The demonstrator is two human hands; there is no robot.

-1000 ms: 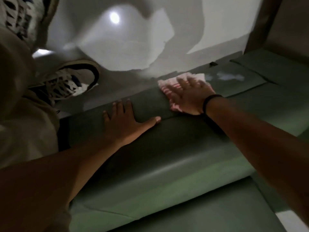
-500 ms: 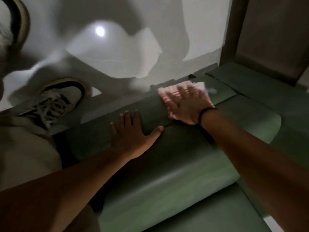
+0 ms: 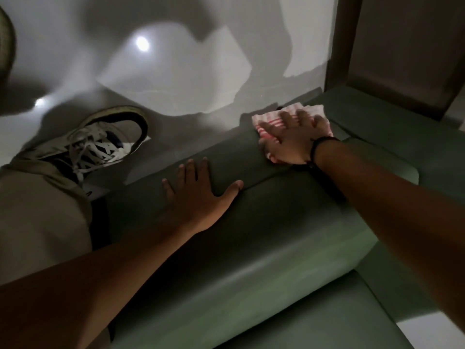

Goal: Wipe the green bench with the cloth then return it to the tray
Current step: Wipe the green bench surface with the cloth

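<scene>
Wiping step in hand, I judge; the return to the tray is not yet begun.

Nearest me, the bench [image 3: 264,285]: green padded top, rounded front edge, dim light with a pale sheen along the pad; I take it as my landmark.

Left hand [image 3: 198,195] lies flat on the bench top, palm down, fingers spread toward the far edge, thumb out toward the other hand; it grips nothing; I read it as a brace.

Right hand [image 3: 289,139] is further along the bench, close to its far edge, well apart from the left; palm down, fingers splayed, pressing flat on the cloth [image 3: 312,113]; pressed onto it rather than closed round it. The cloth is red-and-white striped and lies on the bench top under that palm, its corners showing past the fingertips. A dark band [image 3: 324,141] circles that wrist.

Beyond the bench's far edge, pale floor and one laced shoe [image 3: 100,139].

Next move, as I judge it: keep the palm flat and sweep the cloth across the unwiped pads; afterwards gather it up and look for the tray.

Hidden or doubtful: no tray is in view; most of the cloth is under the hand; I cannot tell which parts of the bench are clean; the bench runs out of frame on the near side.
</scene>
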